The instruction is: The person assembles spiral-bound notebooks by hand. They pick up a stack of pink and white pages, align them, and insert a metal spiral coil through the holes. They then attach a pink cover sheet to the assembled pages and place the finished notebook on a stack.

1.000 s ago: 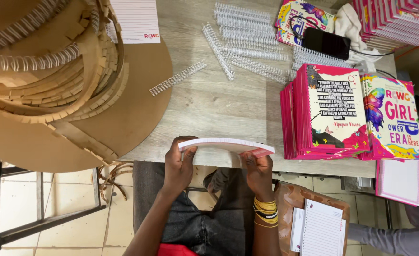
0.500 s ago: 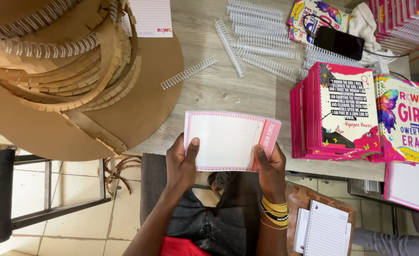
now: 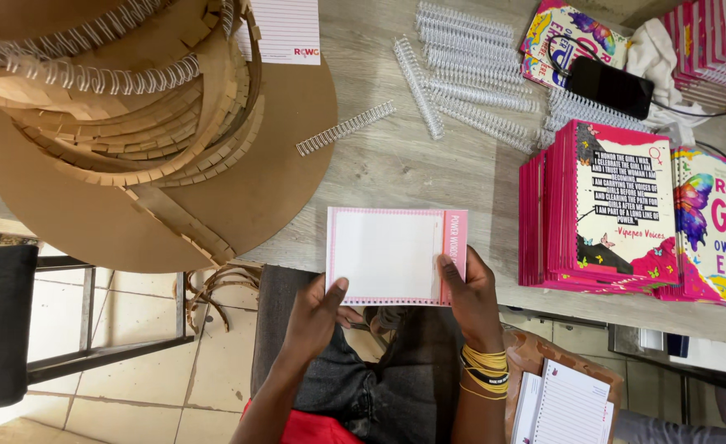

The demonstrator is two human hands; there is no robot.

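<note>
**Pink-bordered page stack facing up over the bench edge**

A stack of white pages (image 3: pixel 388 255) with a pink border and a pink strip down its right side is lying flat and face up, hanging just past the near edge of the bench (image 3: pixel 429 164), held at its lower corners.

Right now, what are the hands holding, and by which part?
Both hands hold one white, pink-bordered rectangular stack of pages. The left hand grips its lower edge near the left corner; the right hand grips the lower right corner by the pink strip.
</note>
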